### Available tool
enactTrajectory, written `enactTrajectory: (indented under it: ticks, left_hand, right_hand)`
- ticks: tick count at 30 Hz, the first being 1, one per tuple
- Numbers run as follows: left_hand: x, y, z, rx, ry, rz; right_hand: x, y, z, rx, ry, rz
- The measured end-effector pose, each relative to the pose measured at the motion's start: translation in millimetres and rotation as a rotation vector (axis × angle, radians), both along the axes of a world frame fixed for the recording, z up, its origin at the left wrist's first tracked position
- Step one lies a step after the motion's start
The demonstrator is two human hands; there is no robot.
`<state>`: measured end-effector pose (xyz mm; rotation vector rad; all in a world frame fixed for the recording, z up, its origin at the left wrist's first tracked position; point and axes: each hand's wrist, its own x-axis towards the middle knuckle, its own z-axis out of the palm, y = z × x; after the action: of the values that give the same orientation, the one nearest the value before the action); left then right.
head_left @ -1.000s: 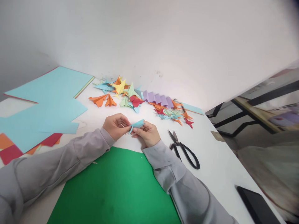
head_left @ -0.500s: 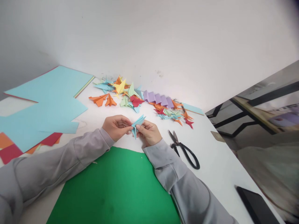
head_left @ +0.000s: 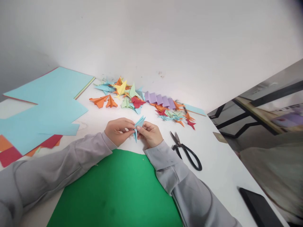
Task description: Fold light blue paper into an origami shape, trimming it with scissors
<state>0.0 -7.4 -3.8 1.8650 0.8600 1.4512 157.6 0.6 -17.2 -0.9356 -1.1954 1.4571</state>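
A small folded light-blue paper piece (head_left: 139, 122) is held up between my two hands, just beyond the far edge of a green sheet (head_left: 118, 183). My left hand (head_left: 119, 130) pinches its left side with thumb and fingers. From the other side, my right hand (head_left: 151, 135) grips it, thumb on the near face. Pointed ends stick out above and below the fingers; the middle is partly covered by them. Black-handled scissors (head_left: 187, 151) lie with blades apart to the right of my right forearm.
Along the wall lies a pile of colourful folded paper figures (head_left: 120, 88), with a purple pleated strip (head_left: 159, 99) beside it. Light-blue sheets (head_left: 54, 110) cover the left side, near red and orange paper pieces (head_left: 10, 155). A black phone (head_left: 259, 206) rests near the right table edge.
My left fingers have closed in further over the light-blue paper piece, and it has turned slightly, its upper points now more upright and closer together. Both hands keep their hold.
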Motion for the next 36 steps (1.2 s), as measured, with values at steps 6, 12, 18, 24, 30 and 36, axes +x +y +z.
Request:
enactTrajectory:
  ticks: [6, 12, 18, 24, 30, 36]
  left_hand:
    - [0, 0, -0.2, 0.015, 0.036, 0.016]
    - [2, 1, 0.7, -0.152, -0.112, -0.029]
    - [3, 4, 4.2, -0.421, -0.214, 0.032]
    - [1, 9, 6.2, -0.628, -0.316, -0.029]
    - [-6, 14, 7.1, -0.775, -0.298, -0.141]
    - [-5, 13, 12.6, -0.857, -0.398, -0.185]
  right_hand:
    - [0, 0, -0.4, 0.003, -0.005, -0.005]
    - [-1, -2, 4.9, 0.005, -0.028, 0.017]
    - [-6, -7, 10.6, -0.047, -0.062, -0.044]
    - [-7, -9, 11.8, -0.057, -0.116, -0.023]
    - [-7, -9, 12.9, -0.048, -0.143, 0.001]
    - [-7, -10, 12.1, -0.049, -0.137, -0.037]
